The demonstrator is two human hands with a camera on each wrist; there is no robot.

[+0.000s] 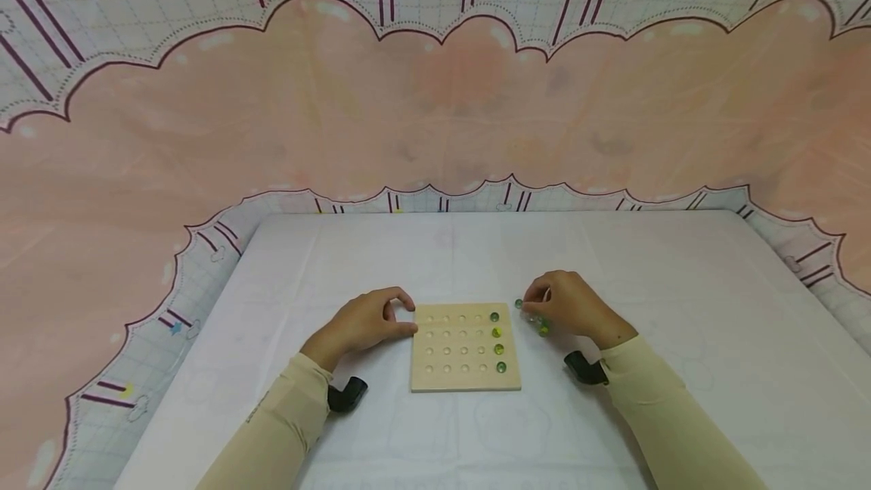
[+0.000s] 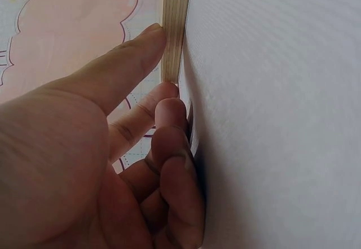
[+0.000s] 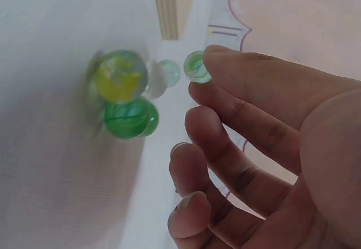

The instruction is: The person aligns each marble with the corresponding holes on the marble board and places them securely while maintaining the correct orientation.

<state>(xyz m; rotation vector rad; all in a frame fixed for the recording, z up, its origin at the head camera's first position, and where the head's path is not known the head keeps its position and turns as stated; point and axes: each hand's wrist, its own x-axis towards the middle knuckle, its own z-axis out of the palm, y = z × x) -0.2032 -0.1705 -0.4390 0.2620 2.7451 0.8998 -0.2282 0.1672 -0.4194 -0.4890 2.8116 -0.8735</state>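
Observation:
A square wooden board (image 1: pixel 445 380) with rows of round hollows lies on the table. Green and yellow-green glass marbles (image 1: pixel 499 349) fill its rightmost column. At its far left corner, my left hand (image 1: pixel 367 318) holds the board with thumb and index fingertip; the left wrist view shows both against the board's edge (image 2: pixel 174 29), other fingers curled below. Just right of the board, my right hand (image 1: pixel 571 307) pinches a clear marble with a green swirl (image 3: pixel 196 67) between thumb and index finger. Under that hand sit loose marbles, among them a yellow-swirled marble (image 3: pixel 120 76) and a green marble (image 3: pixel 127 117).
White cloth covers the table (image 1: pixel 381 437). Behind it hangs a patterned curtain (image 1: pixel 408 119) in peach and white, which also runs along the sides. Black wrist cameras, one on the left wrist (image 1: pixel 347 395) and one on the right wrist (image 1: pixel 585 367), sit close above the cloth.

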